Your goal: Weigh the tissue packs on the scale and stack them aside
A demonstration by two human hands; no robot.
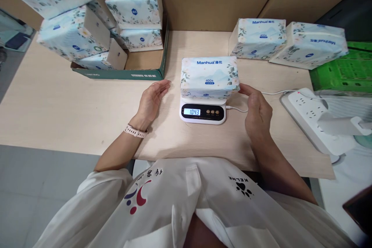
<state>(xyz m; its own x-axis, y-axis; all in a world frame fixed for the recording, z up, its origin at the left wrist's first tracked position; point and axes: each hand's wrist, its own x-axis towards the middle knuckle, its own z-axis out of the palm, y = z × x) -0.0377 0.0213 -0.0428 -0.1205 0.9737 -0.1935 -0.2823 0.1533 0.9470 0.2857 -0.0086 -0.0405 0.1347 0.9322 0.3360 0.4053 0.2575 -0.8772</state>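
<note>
A pack of tissues point(209, 77) with a pale blue floral wrapper lies on a white digital scale point(203, 121), whose lit display reads what looks like 104.3. To its left, my left hand point(152, 102) rests on edge on the table, open, fingers stretched toward the back and holding nothing. My right hand point(257, 114) is at the pack's right end, its fingers partly bent and nothing gripped. One fingertip there is against or just beside the wrapper; I cannot tell which. A white cable runs from the scale's right side behind this hand.
At the left, several tissue packs point(133, 4) are stacked in and over a green-edged cardboard tray point(145, 74). Two more packs point(258, 38) stand at the back right. A white power strip point(316, 118) with a plug and a green crate point(345, 69) occupy the right side. Cardboard point(215, 0) walls the back.
</note>
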